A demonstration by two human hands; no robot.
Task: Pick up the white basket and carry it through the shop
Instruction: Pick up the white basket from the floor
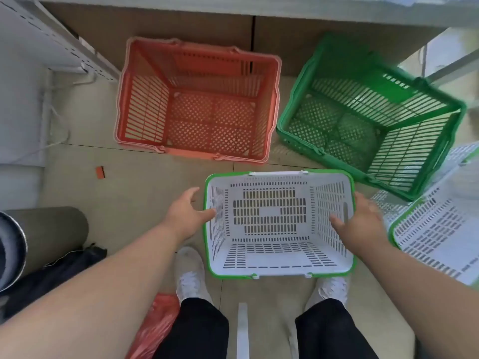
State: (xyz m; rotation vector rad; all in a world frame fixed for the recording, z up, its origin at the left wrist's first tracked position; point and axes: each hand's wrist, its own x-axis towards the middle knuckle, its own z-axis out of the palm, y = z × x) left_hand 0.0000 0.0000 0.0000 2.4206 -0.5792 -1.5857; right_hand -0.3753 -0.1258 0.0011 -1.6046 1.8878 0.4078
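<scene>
The white basket (pixel 278 263) with a green rim sits empty on the floor just in front of my white shoes. My left hand (pixel 185 213) is at its left rim, fingers spread, the thumb tip touching the green edge. My right hand (pixel 363 224) lies over the right rim with the thumb inside the basket and the fingers outside, loosely around the wall. Whether the basket is lifted off the floor I cannot tell.
An empty orange basket (pixel 145 110) stands ahead on the left, a green basket (pixel 298 104) ahead on the right. Another white basket (pixel 435 234) lies at the right edge. A grey cylinder (pixel 51 229) and dark cloth are at left, a red bag (pixel 155 322) by my left foot.
</scene>
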